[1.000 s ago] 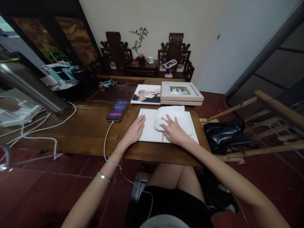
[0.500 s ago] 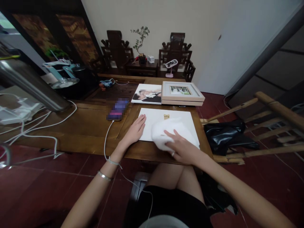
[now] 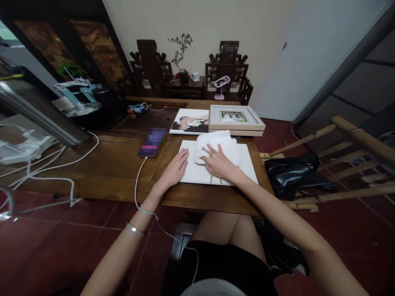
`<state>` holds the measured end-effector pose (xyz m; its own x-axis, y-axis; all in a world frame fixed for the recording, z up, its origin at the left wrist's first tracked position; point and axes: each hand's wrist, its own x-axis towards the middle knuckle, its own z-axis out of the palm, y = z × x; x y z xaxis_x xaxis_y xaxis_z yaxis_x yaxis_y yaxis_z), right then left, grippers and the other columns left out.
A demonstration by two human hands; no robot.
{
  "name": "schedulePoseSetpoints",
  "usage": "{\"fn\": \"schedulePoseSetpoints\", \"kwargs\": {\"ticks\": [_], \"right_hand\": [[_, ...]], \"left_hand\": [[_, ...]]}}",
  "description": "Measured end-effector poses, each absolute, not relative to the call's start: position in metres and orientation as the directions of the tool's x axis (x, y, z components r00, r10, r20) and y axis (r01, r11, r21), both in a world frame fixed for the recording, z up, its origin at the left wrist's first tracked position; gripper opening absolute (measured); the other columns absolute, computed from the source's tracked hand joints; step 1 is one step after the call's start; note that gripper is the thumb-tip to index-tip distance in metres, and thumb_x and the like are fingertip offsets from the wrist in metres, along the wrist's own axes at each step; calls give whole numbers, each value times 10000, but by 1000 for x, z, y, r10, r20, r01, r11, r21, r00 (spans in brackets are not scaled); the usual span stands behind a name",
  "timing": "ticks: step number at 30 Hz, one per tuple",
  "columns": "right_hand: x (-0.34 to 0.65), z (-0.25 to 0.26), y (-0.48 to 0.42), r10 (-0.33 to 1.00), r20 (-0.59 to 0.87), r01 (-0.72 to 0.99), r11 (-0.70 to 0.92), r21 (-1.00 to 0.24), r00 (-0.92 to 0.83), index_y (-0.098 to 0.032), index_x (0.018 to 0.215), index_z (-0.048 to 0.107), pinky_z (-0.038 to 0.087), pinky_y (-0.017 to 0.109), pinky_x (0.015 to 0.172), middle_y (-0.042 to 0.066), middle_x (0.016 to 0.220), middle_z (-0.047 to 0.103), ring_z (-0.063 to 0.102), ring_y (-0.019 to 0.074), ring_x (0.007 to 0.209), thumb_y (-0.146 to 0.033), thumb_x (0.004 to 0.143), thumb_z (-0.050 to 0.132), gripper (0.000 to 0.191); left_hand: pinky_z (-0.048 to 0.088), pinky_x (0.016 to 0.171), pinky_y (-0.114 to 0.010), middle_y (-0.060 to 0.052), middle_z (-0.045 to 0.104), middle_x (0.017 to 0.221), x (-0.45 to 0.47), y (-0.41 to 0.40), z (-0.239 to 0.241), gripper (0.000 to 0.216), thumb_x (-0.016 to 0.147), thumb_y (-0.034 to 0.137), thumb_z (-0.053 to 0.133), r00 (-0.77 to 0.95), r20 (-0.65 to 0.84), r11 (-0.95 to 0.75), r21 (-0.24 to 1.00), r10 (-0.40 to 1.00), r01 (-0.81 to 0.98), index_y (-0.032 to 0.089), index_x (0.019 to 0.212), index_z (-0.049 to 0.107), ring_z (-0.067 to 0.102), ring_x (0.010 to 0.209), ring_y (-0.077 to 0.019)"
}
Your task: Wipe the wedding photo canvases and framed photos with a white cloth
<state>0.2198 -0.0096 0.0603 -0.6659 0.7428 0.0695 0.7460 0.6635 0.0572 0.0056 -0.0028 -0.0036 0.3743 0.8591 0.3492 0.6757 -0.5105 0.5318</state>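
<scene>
1. We have the folded white fluffy cloth (image 3: 230,149) on the far-middle part of a flat white rectangular board (image 3: 191,170), its far edge reaching past the board's in our view.
2. Our right hand (image 3: 217,164) lies on the cloth with fingers spread apart; we cannot tell whether they pinch any fabric.
3. Our left hand (image 3: 177,167) rests at the board's left edge, fingers extended and close together.
4. Two narrow tan strips (image 3: 211,179) show on the board, near its near edge.
5. The board lies on a brown wooden desk (image 3: 120,164), near our edge.
6. Just beyond it we see a white-edged picture panel (image 3: 189,121) and, to its right, a pale wooden picture frame (image 3: 236,119) stacked on another.
7. Left of our left hand lies a phone (image 3: 152,142) with a blurred-out screen, plugged into a thin white cable (image 3: 138,176).
8. Beyond the desk we see a pink-stemmed mirror (image 3: 221,84); right of it, a black plastic bag (image 3: 290,174).
</scene>
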Motion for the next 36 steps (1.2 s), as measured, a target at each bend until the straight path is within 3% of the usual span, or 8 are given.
{"fn": "schedulePoseSetpoints", "kwargs": {"ticks": [4,9,14,20,26,30,36], "right_hand": [[219,58,-64,657,59,660,746,90,-751,-126,1171,608,188,687,1029,232,1432,384,267,403,1357,-140,841,459,362],[219,66,-117,583,5,583,812,-19,-812,-187,1083,649,238,677,1017,188,1419,415,306,391,1335,-226,830,528,283],[218,72,-103,581,-4,579,811,-79,-814,-168,1171,598,253,613,1046,171,1400,452,317,333,1340,-197,811,534,367],[216,71,-31,725,48,724,689,-38,-687,-121,1201,577,256,582,1037,212,1366,472,348,309,1327,-92,829,429,401],[204,65,15,780,75,784,619,52,-621,-115,1270,522,261,614,1015,217,1386,450,334,342,1323,-126,852,415,432],[200,57,3,741,109,749,650,127,-662,-109,1264,528,227,651,1022,220,1434,389,289,378,1345,-143,875,402,410],[206,58,-67,618,93,625,765,155,-780,-129,1119,623,243,660,1020,246,1401,414,345,396,1316,-162,886,406,320]], "left_hand": [[236,1147,-463,-137,375,1475,6,-3,-3,500,944,326,304,383,346,-516,531,856,672,104,1372,437,296,1391,-240],[239,1149,-446,-145,384,1469,7,-4,-2,501,948,325,296,374,353,-513,530,857,675,87,1362,447,297,1390,-233],[245,1146,-457,-143,383,1469,6,-3,-3,498,945,313,294,380,351,-516,529,856,674,90,1363,446,303,1388,-235],[234,1152,-431,-162,383,1465,6,-4,-2,514,943,326,302,376,346,-510,529,860,678,62,1361,444,304,1388,-233],[224,1155,-432,-144,388,1466,7,-4,0,510,941,324,303,369,332,-495,536,868,684,83,1370,437,297,1391,-227],[234,1150,-447,-135,396,1463,6,-3,-2,495,936,318,313,367,341,-500,554,866,666,108,1363,451,305,1387,-235],[248,1147,-452,-106,403,1464,7,-3,-3,484,932,300,301,363,358,-509,570,860,645,148,1367,452,317,1382,-227]]}}
